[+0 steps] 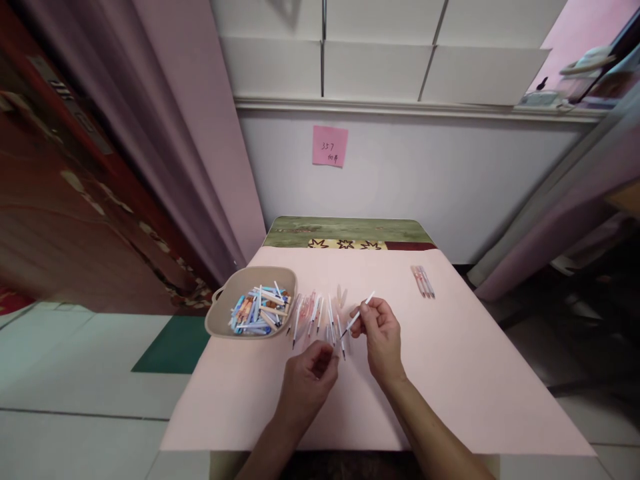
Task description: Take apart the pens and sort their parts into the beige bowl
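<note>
My right hand [384, 337] pinches a slim white pen refill [361, 311] between thumb and fingers; its dark tip points down to the left. Just left of it, my left hand [306, 381] has thumb and fingertips pressed together, and whatever they hold is too small to make out. Loose white refills [297, 323] with dark tips lie in the middle of the table in front of both hands. Among them are pinkish pen parts [309, 305], and two small pale pieces [342, 296] sit just beyond.
A beige basin [212, 323] full of blue, white and orange pen parts [260, 310] stands at the left edge of the pink-covered table [450, 393]. Several pens [423, 282] lie side by side at the right. A pink note [330, 146] is stuck on the wall.
</note>
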`<control>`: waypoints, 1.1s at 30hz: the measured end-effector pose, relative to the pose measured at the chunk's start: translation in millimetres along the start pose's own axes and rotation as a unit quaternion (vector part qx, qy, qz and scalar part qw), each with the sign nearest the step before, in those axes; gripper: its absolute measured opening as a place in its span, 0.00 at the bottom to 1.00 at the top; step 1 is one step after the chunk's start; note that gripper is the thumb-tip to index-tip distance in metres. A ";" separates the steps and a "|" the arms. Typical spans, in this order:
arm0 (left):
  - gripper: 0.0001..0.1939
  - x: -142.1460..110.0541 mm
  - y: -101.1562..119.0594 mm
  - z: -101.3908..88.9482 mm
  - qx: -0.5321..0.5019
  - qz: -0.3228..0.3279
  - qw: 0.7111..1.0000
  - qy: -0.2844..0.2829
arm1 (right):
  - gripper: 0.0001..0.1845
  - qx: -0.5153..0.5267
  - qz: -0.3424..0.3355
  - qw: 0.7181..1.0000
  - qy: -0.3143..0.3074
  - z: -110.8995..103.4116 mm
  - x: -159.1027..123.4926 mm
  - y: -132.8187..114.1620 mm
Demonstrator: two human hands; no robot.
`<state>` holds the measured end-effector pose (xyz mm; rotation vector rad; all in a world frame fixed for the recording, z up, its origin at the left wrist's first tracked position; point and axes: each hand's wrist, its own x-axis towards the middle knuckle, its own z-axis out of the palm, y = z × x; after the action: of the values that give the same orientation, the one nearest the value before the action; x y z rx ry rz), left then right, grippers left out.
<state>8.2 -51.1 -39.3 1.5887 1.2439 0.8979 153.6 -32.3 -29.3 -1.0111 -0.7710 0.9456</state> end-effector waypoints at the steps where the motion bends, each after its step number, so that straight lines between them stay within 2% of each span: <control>1: 0.06 -0.4 0.6 0.2 0.003 0.003 1.000 -0.001 | 0.12 -0.010 0.001 1.000 -0.002 0.0 -0.6 -1.1; 5: 0.07 -2.8 1.2 -0.6 0.028 0.021 0.999 -0.001 | 0.12 -0.062 -0.007 0.998 -0.021 0.2 -4.3 -7.3; 10: 0.06 -5.6 -1.4 -3.5 0.048 0.040 0.998 -0.001 | 0.11 -0.148 -0.015 0.984 -0.099 -0.8 -7.3 -12.8; 12: 0.06 -5.5 -3.9 -3.8 0.002 0.027 1.000 -0.011 | 0.11 -0.171 0.009 0.976 -0.134 0.6 -10.0 -11.9; 14: 0.06 -5.3 -7.8 -3.7 -0.086 -0.012 0.996 -0.024 | 0.11 -0.151 0.057 0.975 -0.153 3.1 -15.5 -8.1; 17: 0.10 -7.4 -16.0 -5.2 -0.219 -0.084 0.970 -0.059 | 0.11 -0.087 0.133 0.975 -0.155 5.2 -26.0 3.7; 19: 0.11 -11.5 -22.8 -8.6 -0.269 -0.115 0.953 -0.077 | 0.11 -0.080 0.161 0.969 -0.172 2.9 -28.8 14.1; 21: 0.12 -17.1 -29.9 -14.3 -0.294 -0.132 0.944 -0.067 | 0.13 -0.108 0.147 0.966 -0.185 -1.7 -24.3 24.5; 23: 0.13 -22.6 -36.3 -21.9 -0.302 -0.148 0.941 -0.027 | 0.15 -0.195 0.086 0.963 -0.165 -4.8 -13.0 33.6; 24: 0.14 -24.8 -39.0 -26.1 -0.302 -0.154 0.941 -0.004 | 0.14 -0.272 0.042 0.949 -0.154 -4.2 -6.2 37.6; 25: 0.14 -26.4 -41.2 -30.4 -0.300 -0.157 0.941 0.020 | 0.13 -0.361 -0.002 0.920 -0.153 -1.6 0.2 41.2; 27: 0.15 -28.2 -44.2 -38.6 -0.293 -0.150 0.942 0.061 | 0.11 -0.507 -0.072 0.838 -0.188 10.6 9.9 48.4; 28: 0.16 -28.7 -45.0 -42.4 -0.289 -0.144 0.943 0.078 | 0.09 -0.543 -0.092 0.806 -0.217 19.6 12.5 52.3; 30: 0.16 -30.0 -45.8 -49.3 -0.283 -0.136 0.943 0.109 | 0.07 -0.562 -0.113 0.774 -0.268 40.3 14.0 60.7; 33: 0.17 -33.9 -45.7 -57.3 -0.279 -0.134 0.941 0.136 | 0.06 -0.571 -0.121 0.750 -0.311 64.7 15.0 71.0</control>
<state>-66.9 -67.7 -63.9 0.8472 1.2120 1.1891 83.1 19.6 -71.6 -1.5781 -2.1569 0.4936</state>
